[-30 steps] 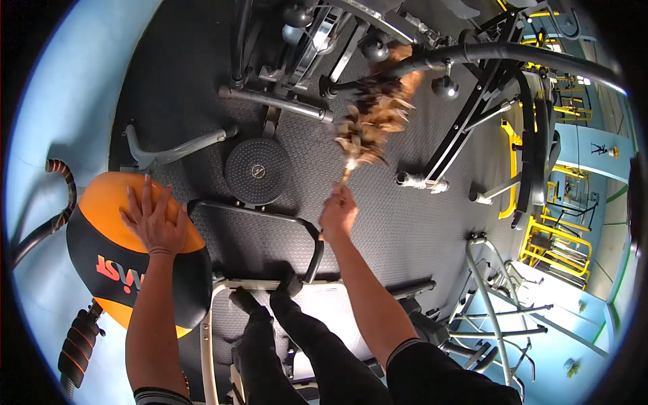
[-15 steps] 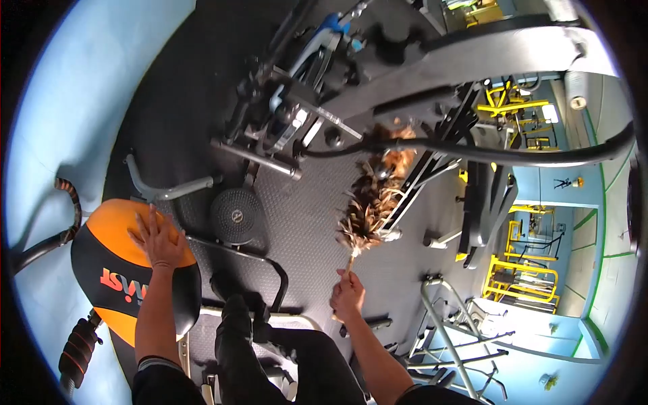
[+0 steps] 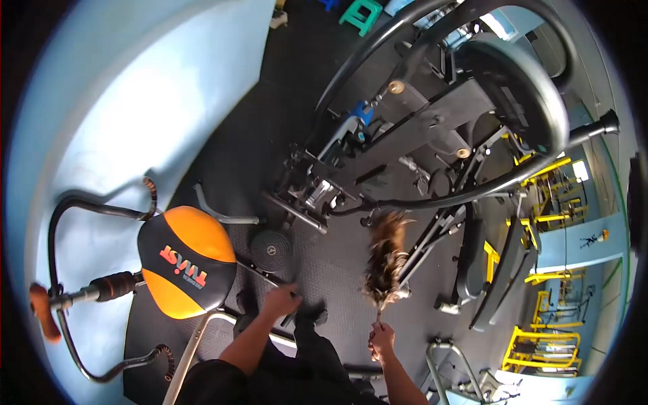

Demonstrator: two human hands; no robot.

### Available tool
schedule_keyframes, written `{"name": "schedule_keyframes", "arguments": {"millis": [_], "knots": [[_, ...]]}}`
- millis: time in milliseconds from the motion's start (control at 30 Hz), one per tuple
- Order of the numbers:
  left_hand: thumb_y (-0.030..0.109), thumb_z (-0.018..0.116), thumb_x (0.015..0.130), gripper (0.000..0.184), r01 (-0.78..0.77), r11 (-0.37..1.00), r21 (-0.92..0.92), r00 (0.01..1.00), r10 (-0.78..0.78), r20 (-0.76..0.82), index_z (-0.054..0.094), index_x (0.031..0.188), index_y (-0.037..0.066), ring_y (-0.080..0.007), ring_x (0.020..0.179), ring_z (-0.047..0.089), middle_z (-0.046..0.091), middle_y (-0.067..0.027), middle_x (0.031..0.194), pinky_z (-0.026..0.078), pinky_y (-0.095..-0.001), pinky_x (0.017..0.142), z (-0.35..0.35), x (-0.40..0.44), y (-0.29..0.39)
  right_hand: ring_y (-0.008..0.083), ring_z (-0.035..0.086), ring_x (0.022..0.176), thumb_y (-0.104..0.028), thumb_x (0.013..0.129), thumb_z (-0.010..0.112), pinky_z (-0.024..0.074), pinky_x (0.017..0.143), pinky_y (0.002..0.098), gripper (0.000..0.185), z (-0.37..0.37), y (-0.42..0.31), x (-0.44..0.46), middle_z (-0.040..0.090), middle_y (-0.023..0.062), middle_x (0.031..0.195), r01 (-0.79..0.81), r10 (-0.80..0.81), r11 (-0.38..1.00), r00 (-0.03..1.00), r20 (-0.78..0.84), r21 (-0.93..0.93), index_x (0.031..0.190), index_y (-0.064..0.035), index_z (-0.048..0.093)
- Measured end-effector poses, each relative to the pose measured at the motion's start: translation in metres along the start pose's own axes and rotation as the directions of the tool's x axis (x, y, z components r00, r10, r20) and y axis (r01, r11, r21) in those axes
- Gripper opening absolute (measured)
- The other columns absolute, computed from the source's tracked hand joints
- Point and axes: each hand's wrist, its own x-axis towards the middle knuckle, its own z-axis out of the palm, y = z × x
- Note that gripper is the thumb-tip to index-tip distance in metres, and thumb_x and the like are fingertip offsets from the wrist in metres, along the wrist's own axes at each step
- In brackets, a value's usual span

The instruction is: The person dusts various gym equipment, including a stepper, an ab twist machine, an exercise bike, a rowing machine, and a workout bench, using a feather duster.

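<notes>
In my right hand (image 3: 382,340) is the thin handle of a feather duster (image 3: 387,260), fingers wrapped round it. Its brown feathers point away from me, close to a metal rail of the exercise machine. My left hand (image 3: 282,302) hangs above the dark floor with its fingers curled in, over the end of a thin black bar; whether it grips anything is hidden. To its left sits the orange and black seat pad (image 3: 187,263) marked TWIST, apart from the hand. A round black twist disc (image 3: 271,250) lies just beyond the left hand.
A large machine with a curved black handlebar (image 3: 459,199) and a console (image 3: 516,94) rises ahead on the right. Handles with brown grips (image 3: 111,289) stand by the blue wall at left. Yellow gym frames (image 3: 543,347) and a green stool (image 3: 361,16) are farther off.
My left hand has left the orange seat pad and moved right, its fingers now curled. The duster and right hand have shifted lower right in view. The camera view has turned.
</notes>
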Motion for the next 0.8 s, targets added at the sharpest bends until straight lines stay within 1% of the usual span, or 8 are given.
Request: {"name": "schedule_keyframes", "arguments": {"millis": [100,167,200,300,400,500,633,800], "knots": [[0.047,0.063,0.076,0.056,-0.152,0.988,0.011,0.988,0.152,-0.02,0.056,0.124,0.017,-0.0349,0.106,0.057,0.061,-0.016,0.113,0.043,-0.0453,0.091,0.037,-0.016,0.041,0.0104,0.04,0.038,-0.017,0.094,0.048,0.0305,0.033,0.026,0.018,-0.033,-0.016,0.003,0.048,0.0022,0.054,-0.053,0.044,0.969,0.998,-0.043,-0.241,0.089,-0.0025,0.057],[0.046,0.064,0.077,0.06,-0.132,0.987,-0.096,0.973,0.148,0.178,0.054,0.126,0.013,-0.0364,0.107,0.056,0.061,-0.0181,0.113,0.044,-0.0439,0.091,0.04,-0.018,0.074,0.0091,0.043,0.041,-0.018,0.093,0.05,0.0311,0.035,0.0252,0.018,-0.055,-0.012,0.01,0.048,0.0009,0.054,0.379,-0.379,0.925,0.924,-0.04,-0.01,0.09,-0.0031,0.059],[0.046,0.064,0.077,0.06,-0.152,0.986,-0.064,0.974,0.161,0.16,0.054,0.126,0.013,-0.0364,0.107,0.056,0.061,-0.0181,0.113,0.044,-0.0439,0.091,0.042,-0.014,0.083,0.0091,0.043,0.041,-0.018,0.093,0.05,0.0311,0.035,0.0252,0.018,-0.06,-0.017,0.016,0.048,0.0009,0.054,0.395,-0.393,0.918,0.918,-0.044,0.027,0.09,-0.0031,0.059],[0.043,0.066,0.077,0.06,-0.248,0.967,-0.067,0.967,0.251,0.05,0.053,0.125,0.009,-0.0362,0.107,0.056,0.06,-0.0191,0.113,0.045,-0.0419,0.09,0.07,0.014,0.105,0.0176,0.053,0.05,-0.023,0.091,0.051,0.0417,0.048,0.0347,0.023,-0.086,-0.028,0.036,0.054,0.0089,0.056,0.698,-0.712,0.67,0.7,0.045,-0.251,0.087,-0.0019,0.061],[0.042,0.068,0.077,0.062,-0.35,0.936,-0.041,0.935,0.352,0.042,0.052,0.125,0.005,-0.0345,0.107,0.057,0.06,-0.0206,0.113,0.045,-0.0405,0.089,0.073,0.044,0.128,0.0272,0.058,0.057,-0.026,0.09,0.051,0.0439,0.056,0.0402,0.028,-0.101,-0.015,0.076,0.057,0.0167,0.063,0.658,-0.706,0.558,0.696,0.126,-0.506,0.087,-0.0006,0.06],[0.041,0.068,0.078,0.061,-0.188,0.948,-0.257,0.97,0.139,-0.198,0.052,0.125,0.005,-0.0318,0.106,0.058,0.059,-0.0203,0.114,0.046,-0.04,0.087,0.043,0.034,0.19,0.0399,0.06,0.071,-0.026,0.089,0.052,0.0461,0.065,0.0427,0.027,-0.13,-0.035,0.073,0.06,0.0234,0.075,0.535,-0.514,0.698,0.837,0.186,-0.477,0.096,-0.0013,0.06],[0.034,0.071,0.078,0.061,-0.277,0.87,-0.409,0.927,0.13,-0.351,0.049,0.126,0.004,-0.0264,0.103,0.059,0.059,-0.0171,0.114,0.046,-0.036,0.086,0.017,0.022,0.24,0.0376,0.061,0.072,-0.027,0.089,0.053,0.0469,0.066,0.041,0.03,-0.149,-0.065,0.067,0.061,0.0226,0.076,0.684,-0.66,0.72,0.728,0.186,-0.121,0.091,0.0006,0.062],[0.03,0.072,0.079,0.071,-0.454,0.774,-0.441,0.837,0.2,-0.51,0.037,0.135,0.005,-0.0254,0.105,0.056,0.051,-0.0184,0.123,0.047,-0.0364,0.084,-0.02,0.033,0.297,0.031,0.062,0.068,-0.025,0.09,0.052,0.0464,0.062,0.0375,0.028,-0.145,-0.103,0.11,0.061,0.0208,0.073,0.751,-0.67,0.604,0.659,0.34,-0.266,0.093,0.0014,0.062]]}}
